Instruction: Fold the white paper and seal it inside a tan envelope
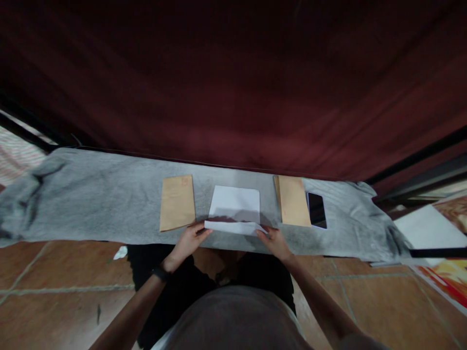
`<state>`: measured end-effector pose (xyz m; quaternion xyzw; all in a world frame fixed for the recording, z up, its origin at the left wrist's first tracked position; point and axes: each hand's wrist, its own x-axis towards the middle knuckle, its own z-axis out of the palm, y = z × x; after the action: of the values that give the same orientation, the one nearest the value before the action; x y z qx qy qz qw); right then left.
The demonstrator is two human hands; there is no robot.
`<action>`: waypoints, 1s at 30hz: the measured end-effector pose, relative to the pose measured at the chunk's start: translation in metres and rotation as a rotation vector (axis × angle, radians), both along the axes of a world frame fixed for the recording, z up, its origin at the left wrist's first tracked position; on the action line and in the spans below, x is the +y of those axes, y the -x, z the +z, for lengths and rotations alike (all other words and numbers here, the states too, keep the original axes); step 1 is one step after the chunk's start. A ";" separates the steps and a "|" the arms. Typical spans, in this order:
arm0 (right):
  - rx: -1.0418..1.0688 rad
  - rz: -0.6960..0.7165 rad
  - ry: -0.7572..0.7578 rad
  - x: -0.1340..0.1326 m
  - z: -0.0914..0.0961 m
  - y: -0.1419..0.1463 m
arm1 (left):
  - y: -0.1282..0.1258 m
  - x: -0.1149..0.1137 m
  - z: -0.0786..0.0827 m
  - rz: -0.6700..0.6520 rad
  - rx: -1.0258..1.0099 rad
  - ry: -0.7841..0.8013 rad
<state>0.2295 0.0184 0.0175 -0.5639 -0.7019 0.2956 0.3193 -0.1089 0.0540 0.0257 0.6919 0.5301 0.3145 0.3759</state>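
A white sheet of paper (235, 204) lies on a grey cloth (95, 204), its near edge lifted and folded over. My left hand (188, 240) pinches the near left corner of that edge. My right hand (274, 241) pinches the near right corner. One brown envelope (177, 202) lies to the left of the paper, close to my left hand. Another brown envelope (294, 200) lies to the right, with a dark phone (316, 210) beside it.
A dark red curtain (233, 82) hangs behind the cloth. The floor is brown tile (54, 287), with a small white scrap (120, 252) near the cloth's edge. White and coloured boards (430, 228) lie at the right.
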 end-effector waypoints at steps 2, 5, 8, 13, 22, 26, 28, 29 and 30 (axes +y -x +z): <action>0.057 -0.076 0.013 0.011 -0.003 0.002 | -0.003 0.007 0.003 0.054 -0.022 0.023; 0.134 -0.176 0.043 0.029 -0.006 0.005 | -0.010 0.020 0.006 0.102 -0.063 0.045; 0.192 -0.245 0.050 0.047 -0.007 0.008 | -0.019 0.033 0.006 0.166 -0.088 0.058; 0.234 -0.316 0.067 0.071 -0.011 0.012 | -0.030 0.049 -0.002 0.247 -0.134 0.092; -0.076 -0.415 0.028 0.107 -0.009 0.018 | -0.039 0.071 -0.008 0.347 0.071 0.016; -0.349 -0.420 0.027 0.117 -0.010 0.024 | -0.048 0.071 -0.002 0.385 0.361 0.025; -0.434 -0.402 0.017 0.119 -0.012 0.026 | -0.053 0.070 0.001 0.402 0.491 0.041; -0.461 -0.394 0.007 0.120 -0.013 0.028 | -0.056 0.069 0.003 0.405 0.541 0.047; -0.479 -0.389 -0.005 0.120 -0.013 0.029 | -0.058 0.069 0.004 0.403 0.581 0.050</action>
<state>0.2010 0.1385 0.0040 -0.7405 -0.6368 0.0858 0.1970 -0.0514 0.1226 0.0298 0.6247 0.7482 0.1593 0.1567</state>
